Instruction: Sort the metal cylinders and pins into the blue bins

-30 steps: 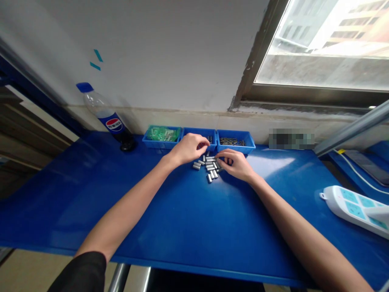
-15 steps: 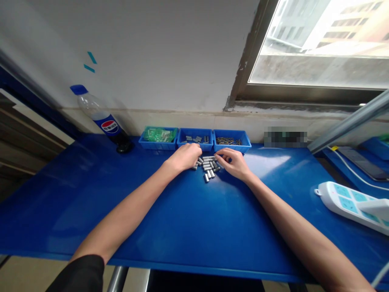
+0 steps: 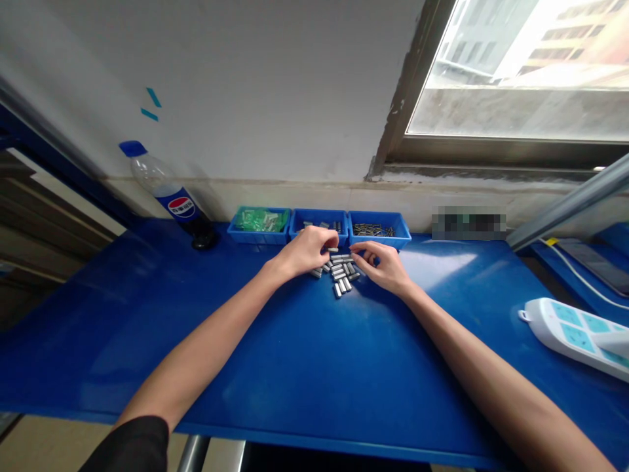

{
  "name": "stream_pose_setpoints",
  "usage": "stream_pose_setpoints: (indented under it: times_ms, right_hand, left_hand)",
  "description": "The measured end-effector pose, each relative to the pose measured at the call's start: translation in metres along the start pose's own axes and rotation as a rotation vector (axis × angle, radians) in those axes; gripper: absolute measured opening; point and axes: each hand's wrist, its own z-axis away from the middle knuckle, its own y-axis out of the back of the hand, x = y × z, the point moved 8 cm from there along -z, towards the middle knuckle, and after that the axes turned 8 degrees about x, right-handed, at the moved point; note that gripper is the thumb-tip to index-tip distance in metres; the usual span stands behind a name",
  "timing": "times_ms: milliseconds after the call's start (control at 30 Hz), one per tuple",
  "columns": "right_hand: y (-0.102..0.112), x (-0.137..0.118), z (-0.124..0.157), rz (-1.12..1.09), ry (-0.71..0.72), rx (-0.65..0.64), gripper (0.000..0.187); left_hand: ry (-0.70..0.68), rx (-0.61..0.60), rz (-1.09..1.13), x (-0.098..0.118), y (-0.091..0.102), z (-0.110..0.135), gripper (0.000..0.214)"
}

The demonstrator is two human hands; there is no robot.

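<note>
On the blue table lies a loose pile of short silvery metal cylinders [image 3: 342,286], several side by side. My left hand [image 3: 309,251] is at the pile's left edge, with thumb and forefinger closed on one metal cylinder [image 3: 333,250] held just above the others. Facing it from the right, my right hand [image 3: 382,265] has its thumb and forefinger drawn together at the pile's upper right. Whatever sits between those tips is too small to make out; its other fingers are curled. Behind my left hand, a blue bin [image 3: 320,215] of similar metal pieces is partly covered.
A left bin [image 3: 259,238] holds a green plastic bag with small pieces; a right bin [image 3: 381,240] holds screws. A cola bottle [image 3: 181,204] stands by the wall. A white power strip [image 3: 550,322] lies at the right, near a phone [image 3: 597,265].
My left hand has lifted slightly, and a metal cylinder now shows at its fingertips. My right hand has stayed almost in place; the whole view has shifted a little.
</note>
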Motion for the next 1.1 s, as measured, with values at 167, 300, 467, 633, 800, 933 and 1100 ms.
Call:
stream_pose_setpoints:
  times_ms: [167,300,467,633,800,933,1100]
  right_hand:
    - [0.001,-0.01,0.003,0.004,0.107,0.033,0.018]
    - [0.002,-0.018,0.006,0.036,0.199,0.062,0.018]
    - [-0.003,-0.017,0.006,0.08,0.191,0.023,0.018]
    - [-0.005,-0.012,0.006,0.102,0.159,0.01,0.018]
    - [-0.006,-0.009,0.005,0.106,0.142,0.008,0.02]
    - [-0.006,-0.009,0.005,0.116,0.137,0.004,0.02]
    - [-0.006,-0.009,0.004,0.123,0.131,0.01,0.02]
  left_hand:
    - [-0.018,0.063,0.337,0.011,0.009,-0.001,0.009]
    - [0.033,0.039,0.473,0.009,0.003,0.0,0.01]
    - [0.18,0.178,0.464,-0.012,0.011,-0.002,0.006]
    - [0.276,0.438,0.367,-0.032,0.039,-0.001,0.011]
    - [0.177,0.308,0.254,-0.02,0.048,-0.002,0.012]
    - [0.068,-0.082,0.055,-0.005,0.016,0.005,0.016]
    - [0.065,-0.205,-0.094,-0.005,-0.015,0.013,0.02]
